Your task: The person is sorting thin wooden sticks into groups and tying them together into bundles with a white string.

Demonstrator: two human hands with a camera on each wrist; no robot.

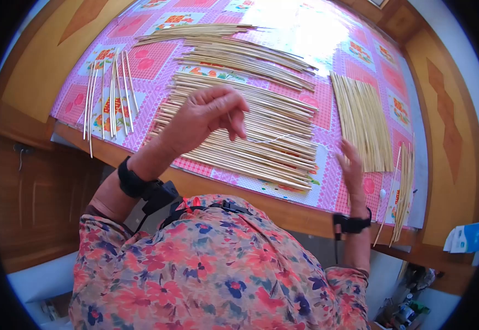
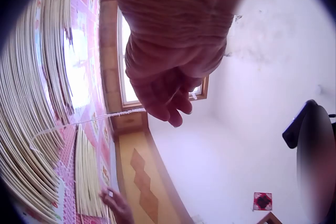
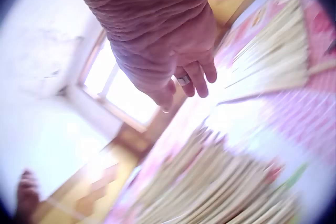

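Note:
My left hand [image 1: 212, 115] is raised over the middle of the table, thumb and fingertips together, pinching a thin white string [image 1: 267, 141]. In the left wrist view the string [image 2: 86, 121] runs from the fingertips toward a wide row of thin straw-coloured sticks [image 2: 23, 92]. Those sticks [image 1: 250, 126] lie side by side below the hand in the head view. My right hand [image 1: 352, 168] is off their right ends, near a second bundle of sticks [image 1: 363, 124]. In the right wrist view its fingers [image 3: 195, 77] hang loosely bent, one wearing a ring, with nothing between them.
A pink patterned tablecloth [image 1: 344, 192] covers the table. Several loose sticks [image 1: 113, 99] lie at the left, and more sticks [image 1: 402, 192] at the right edge beside a small white object [image 1: 382, 193]. Further rows [image 1: 245, 58] lie toward the back. A blue-and-white packet [image 1: 465, 237] is at far right.

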